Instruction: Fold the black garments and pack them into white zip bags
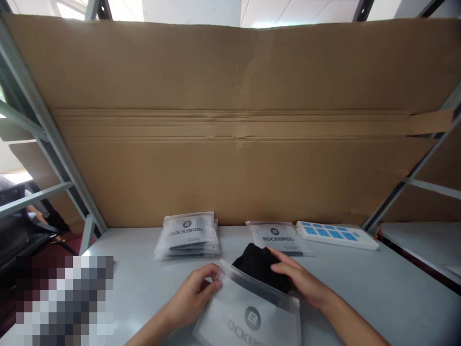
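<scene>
My left hand (196,294) pinches the upper left corner of a frosted plastic zip bag (248,307) printed with a round logo and ROCKBROS lettering. A folded piece of black cloth (257,264) sticks out of the bag's mouth; its lower part is hidden by the bag, and I cannot tell what kind of item it is. My right hand (300,276) grips the right side of the black cloth, thumb and fingers closed on it, just above the bag's opening.
A small stack of similar ROCKBROS bags (190,235) lies at the back left. Another ROCKBROS bag (276,238) is behind the black cloth, beside a white power strip (336,234) with blue sockets. A cardboard sheet (234,178) stands behind the grey tabletop (137,269), between metal posts.
</scene>
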`<action>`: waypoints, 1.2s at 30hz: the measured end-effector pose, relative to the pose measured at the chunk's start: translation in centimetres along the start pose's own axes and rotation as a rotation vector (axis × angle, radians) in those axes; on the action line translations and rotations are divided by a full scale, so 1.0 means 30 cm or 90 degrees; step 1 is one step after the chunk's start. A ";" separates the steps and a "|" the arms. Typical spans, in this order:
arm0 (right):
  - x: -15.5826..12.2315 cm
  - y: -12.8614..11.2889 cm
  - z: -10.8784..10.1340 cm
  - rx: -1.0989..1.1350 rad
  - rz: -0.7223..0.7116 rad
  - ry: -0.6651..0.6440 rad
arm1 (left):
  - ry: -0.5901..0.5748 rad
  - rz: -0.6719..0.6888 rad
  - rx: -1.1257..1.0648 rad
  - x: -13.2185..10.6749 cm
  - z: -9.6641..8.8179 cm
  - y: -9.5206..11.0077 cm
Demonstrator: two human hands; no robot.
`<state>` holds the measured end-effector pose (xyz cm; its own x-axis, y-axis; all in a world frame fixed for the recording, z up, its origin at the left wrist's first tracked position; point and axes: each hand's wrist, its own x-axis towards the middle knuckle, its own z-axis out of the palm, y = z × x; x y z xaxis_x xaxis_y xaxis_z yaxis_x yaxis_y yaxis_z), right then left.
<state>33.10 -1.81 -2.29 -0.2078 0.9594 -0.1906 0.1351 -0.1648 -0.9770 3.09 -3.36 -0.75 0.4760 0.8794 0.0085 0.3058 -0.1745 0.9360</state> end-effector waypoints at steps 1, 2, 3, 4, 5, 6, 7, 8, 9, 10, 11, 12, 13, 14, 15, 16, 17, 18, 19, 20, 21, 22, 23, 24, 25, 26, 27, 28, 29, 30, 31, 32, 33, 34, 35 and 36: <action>-0.003 -0.005 0.006 -0.001 -0.006 -0.025 | 0.002 0.002 0.009 -0.002 0.001 0.001; -0.005 -0.011 0.016 -0.007 -0.018 -0.056 | 0.001 0.001 0.021 -0.003 0.001 0.002; -0.007 -0.016 0.028 -0.015 -0.033 -0.079 | -0.002 -0.001 0.037 -0.004 0.000 0.003; -0.008 -0.021 0.041 -0.023 -0.048 -0.086 | -0.006 -0.004 0.056 -0.004 -0.004 0.004; -0.007 -0.024 0.052 -0.029 -0.057 -0.076 | -0.009 -0.006 0.076 -0.004 -0.011 0.007; -0.006 -0.027 0.060 -0.029 -0.055 -0.053 | -0.011 -0.007 0.097 -0.003 -0.023 0.010; -0.005 -0.030 0.063 -0.026 -0.047 -0.026 | -0.013 -0.008 0.118 -0.001 -0.040 0.015; -0.004 -0.034 0.061 -0.022 -0.041 -0.001 | -0.016 -0.010 0.140 0.001 -0.062 0.020; -0.004 -0.037 0.054 -0.018 -0.037 0.018 | -0.025 -0.013 0.165 0.002 -0.089 0.026; -0.005 -0.042 0.043 -0.017 -0.037 0.031 | -0.039 -0.018 0.191 0.003 -0.120 0.033; -0.007 -0.046 0.029 -0.021 -0.038 0.037 | -0.057 -0.026 0.215 0.001 -0.155 0.039; -0.011 -0.051 0.015 -0.030 -0.040 0.033 | -0.076 -0.035 0.234 -0.002 -0.191 0.045; -0.014 -0.055 0.001 -0.047 -0.041 0.018 | -0.091 -0.044 0.250 -0.008 -0.228 0.049; -0.018 -0.057 -0.011 -0.075 -0.042 -0.005 | -0.099 -0.055 0.264 -0.015 -0.265 0.052; -0.020 -0.059 -0.021 -0.109 -0.042 -0.031 | -0.103 -0.068 0.282 -0.025 -0.301 0.054; -0.022 -0.058 -0.029 -0.142 -0.040 -0.053 | -0.106 -0.084 0.304 -0.036 -0.335 0.054; -0.021 -0.056 -0.034 -0.170 -0.038 -0.067 | -0.114 -0.103 0.328 -0.048 -0.367 0.053; -0.020 -0.054 -0.037 -0.191 -0.037 -0.074 | -0.124 -0.122 0.353 -0.060 -0.397 0.051; -0.018 -0.050 -0.039 -0.204 -0.038 -0.076 | -0.134 -0.141 0.378 -0.072 -0.423 0.047; -0.015 -0.047 -0.041 -0.211 -0.040 -0.078 | -0.140 -0.158 0.401 -0.082 -0.447 0.041; -0.013 -0.045 -0.042 -0.217 -0.042 -0.083 | -0.136 -0.176 0.431 -0.091 -0.468 0.035; -0.012 -0.043 -0.043 -0.226 -0.043 -0.091 | -0.124 -0.197 0.466 -0.097 -0.485 0.028; -0.011 -0.042 -0.045 -0.237 -0.044 -0.101 | -0.107 -0.218 0.503 -0.102 -0.500 0.020; -0.010 -0.042 -0.047 -0.250 -0.044 -0.110 | -0.090 -0.237 0.537 -0.104 -0.512 0.012; -0.010 -0.043 -0.049 -0.264 -0.046 -0.118 | -0.073 -0.254 0.566 -0.105 -0.522 0.003; -0.010 -0.043 -0.051 -0.281 -0.048 -0.123 | -0.060 -0.268 0.589 -0.105 -0.530 -0.005; -0.009 -0.044 -0.052 -0.299 -0.051 -0.124 | -0.049 -0.277 0.606 -0.105 -0.538 -0.013; -0.008 -0.044 -0.053 -0.317 -0.054 -0.122 | -0.040 -0.283 0.620 -0.105 -0.544 -0.019; -0.008 -0.044 -0.054 -0.335 -0.058 -0.119 | -0.031 -0.290 0.636 -0.105 -0.549 -0.022; -0.007 -0.043 -0.054 -0.350 -0.061 -0.117 | -0.022 -0.297 0.653 -0.105 -0.553 -0.023; -0.006 -0.043 -0.054 -0.363 -0.063 -0.116 | -0.011 -0.305 0.672 -0.106 -0.555 -0.019; -0.006 -0.044 -0.053 -0.373 -0.065 -0.116 | 0.002 -0.312 0.691 -0.107 -0.552 -0.009; -0.006 -0.046 -0.051 -0.381 -0.068 -0.118 | 0.019 -0.321 0.716 -0.107 -0.542 0.007; -0.008 -0.049 -0.048 -0.387 -0.070 -0.120 | 0.036 -0.325 0.745 -0.106 -0.524 0.030; -0.010 -0.052 -0.044 -0.392 -0.072 -0.122 | 0.051 -0.321 0.774 -0.104 -0.494 0.060; -0.013 -0.057 -0.039 -0.395 -0.075 -0.124 | 0.059 -0.308 0.802 -0.100 -0.451 0.095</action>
<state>34.09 -1.63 -0.44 -0.4190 0.8944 -0.1564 0.6216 0.1570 -0.7674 -8.62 -0.50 6.66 0.0645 0.9855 -0.1570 0.9913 -0.0813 -0.1032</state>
